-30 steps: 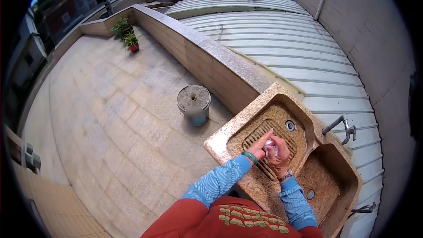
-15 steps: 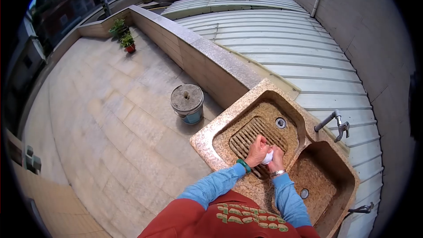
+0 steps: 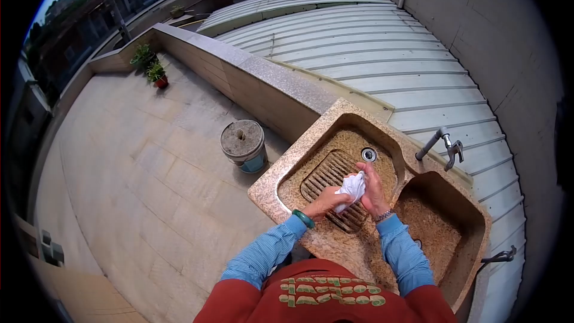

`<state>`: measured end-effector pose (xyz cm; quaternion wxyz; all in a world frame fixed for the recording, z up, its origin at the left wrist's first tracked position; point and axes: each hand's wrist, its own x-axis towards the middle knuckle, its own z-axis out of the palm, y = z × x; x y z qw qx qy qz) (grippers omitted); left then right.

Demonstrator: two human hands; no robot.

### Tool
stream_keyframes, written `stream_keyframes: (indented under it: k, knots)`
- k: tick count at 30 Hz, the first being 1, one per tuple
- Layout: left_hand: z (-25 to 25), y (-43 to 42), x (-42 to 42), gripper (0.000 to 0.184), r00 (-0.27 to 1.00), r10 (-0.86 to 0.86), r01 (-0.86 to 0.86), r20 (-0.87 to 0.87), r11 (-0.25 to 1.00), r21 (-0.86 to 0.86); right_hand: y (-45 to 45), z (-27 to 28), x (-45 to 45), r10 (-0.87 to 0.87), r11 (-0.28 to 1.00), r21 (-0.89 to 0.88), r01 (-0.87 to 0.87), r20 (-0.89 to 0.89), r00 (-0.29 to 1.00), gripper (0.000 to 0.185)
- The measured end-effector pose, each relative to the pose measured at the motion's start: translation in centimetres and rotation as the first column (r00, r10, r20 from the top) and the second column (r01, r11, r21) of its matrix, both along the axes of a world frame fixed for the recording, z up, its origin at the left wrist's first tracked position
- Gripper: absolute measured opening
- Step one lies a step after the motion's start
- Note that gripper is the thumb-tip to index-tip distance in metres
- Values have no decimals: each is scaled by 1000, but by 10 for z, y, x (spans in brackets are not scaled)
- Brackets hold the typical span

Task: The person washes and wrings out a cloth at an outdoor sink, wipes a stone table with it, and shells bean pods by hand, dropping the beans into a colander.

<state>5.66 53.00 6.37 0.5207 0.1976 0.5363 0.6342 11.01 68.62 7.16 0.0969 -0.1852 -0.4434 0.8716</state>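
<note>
A bunched white cloth (image 3: 353, 190) hangs between my hands above the ribbed washboard (image 3: 326, 174) of the stone sink (image 3: 281, 170). My left hand (image 3: 324, 202), with a green bangle at its wrist, is closed on the cloth's lower left end. On the cloth's right side is my right hand (image 3: 373, 190), a metal watch at its wrist; its fingers point up and are partly spread, with the palm against the cloth. Just beyond the hands lies the round drain (image 3: 369, 155).
A deeper basin (image 3: 433, 227) adjoins on the right, below a tap (image 3: 454, 151); another tap (image 3: 505, 255) is lower right. A filled bucket (image 3: 244, 143) stands left of the sink beside a low wall (image 3: 239, 72). Potted plants (image 3: 156, 74) stand farther back.
My hands have moved apart from their tight grip, and more of the white cloth shows. The right hand has loosened its fingers. The view has shifted slightly.
</note>
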Motion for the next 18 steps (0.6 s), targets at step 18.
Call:
stream_keyframes:
  k: [18]
  knots:
    - [-60,31,49,51,846,27,-244,-533,908,-341,-7,-50,-1,-58,681,726,-94,182,982,16]
